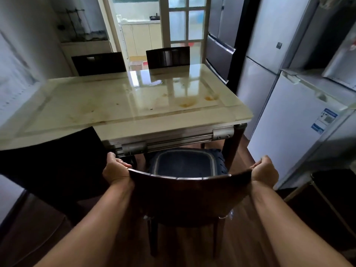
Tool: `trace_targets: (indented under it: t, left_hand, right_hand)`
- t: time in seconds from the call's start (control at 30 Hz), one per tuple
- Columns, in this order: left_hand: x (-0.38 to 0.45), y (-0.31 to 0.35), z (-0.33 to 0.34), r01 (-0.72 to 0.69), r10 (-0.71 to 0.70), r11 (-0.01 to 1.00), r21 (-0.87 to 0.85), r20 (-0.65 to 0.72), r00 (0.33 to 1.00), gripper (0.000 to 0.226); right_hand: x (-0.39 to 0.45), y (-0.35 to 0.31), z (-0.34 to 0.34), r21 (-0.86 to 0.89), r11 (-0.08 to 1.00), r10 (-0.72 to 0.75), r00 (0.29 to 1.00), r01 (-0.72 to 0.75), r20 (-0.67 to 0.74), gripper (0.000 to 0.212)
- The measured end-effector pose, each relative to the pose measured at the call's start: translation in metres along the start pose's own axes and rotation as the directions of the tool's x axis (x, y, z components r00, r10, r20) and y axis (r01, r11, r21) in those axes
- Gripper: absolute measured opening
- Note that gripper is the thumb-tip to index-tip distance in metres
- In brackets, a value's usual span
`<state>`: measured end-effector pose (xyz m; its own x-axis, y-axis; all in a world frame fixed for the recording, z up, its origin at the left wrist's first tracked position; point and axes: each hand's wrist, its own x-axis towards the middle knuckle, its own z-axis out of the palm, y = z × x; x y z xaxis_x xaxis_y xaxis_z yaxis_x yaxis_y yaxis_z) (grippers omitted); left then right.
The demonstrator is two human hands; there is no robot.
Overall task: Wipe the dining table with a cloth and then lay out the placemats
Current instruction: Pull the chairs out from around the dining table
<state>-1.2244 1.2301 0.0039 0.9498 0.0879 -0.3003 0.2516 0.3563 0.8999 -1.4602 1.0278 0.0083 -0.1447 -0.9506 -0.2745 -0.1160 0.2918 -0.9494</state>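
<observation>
A row of tall grey and white refrigerators [273,60] fills the right side of the room, close beside the table's right end, leaving only a narrow strip of dark wood-plank floor [240,237] between them. At the far wall a pale-framed glass-paned door [185,24] stands partly open onto a kitchen with cream cabinets.

The long rectangular dining table with a glossy cream marble-look top [81,105] and metal frame occupies the middle of the view. Its surface carries orange-brown stains near the right end and fainter smears across the left half. No cloth or placemats show anywhere on it.

Two dark wooden chairs [167,56] stand tucked against the far edge. A dark chair back [48,160] stands at the near left edge.

Nearest the camera, a dark brown wooden chair with a curved backrest [188,197] stands between the person and the table, its seat carrying a dark blue cushion with a pale border [185,162], pushed partly under the tabletop.

The left hand [115,170] is curled tight over the backrest's left top corner, and the right hand [264,170] is closed in a fist round the right top corner.
</observation>
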Motion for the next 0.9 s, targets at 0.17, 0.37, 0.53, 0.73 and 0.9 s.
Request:
trace_targets:
  t: [0.17, 0.37, 0.53, 0.73, 0.9]
  left_hand:
    - [0.030, -0.003, 0.032, 0.003, -0.004, 0.999, -0.037, -0.010, 1.000, 0.044]
    - [0.072, -0.014, 0.079, -0.006, 0.005, 1.000, -0.015, -0.050, 0.999, 0.046]
    - [0.103, -0.024, 0.126, -0.032, 0.034, 0.999, 0.019, -0.120, 0.992, 0.044]
    - [0.131, -0.047, 0.163, -0.047, 0.065, 0.993, 0.110, -0.163, 0.985, 0.044]
    - [0.138, -0.054, 0.183, -0.068, 0.075, 0.997, 0.045, -0.181, 0.981, 0.044]
  right_hand:
    - [0.027, -0.009, 0.041, -0.006, 1.000, 0.002, 1.000, -0.002, -0.003, 0.042]
    - [0.078, -0.028, 0.104, -0.035, 0.998, -0.058, 0.997, 0.060, 0.053, 0.041]
    - [0.142, -0.045, 0.168, -0.178, 0.972, -0.129, 0.983, 0.152, 0.133, 0.041]
    - [0.185, -0.058, 0.221, -0.150, 0.983, -0.079, 0.979, 0.109, 0.189, 0.044]
    - [0.207, -0.059, 0.238, -0.242, 0.924, -0.247, 0.945, 0.296, 0.212, 0.039]
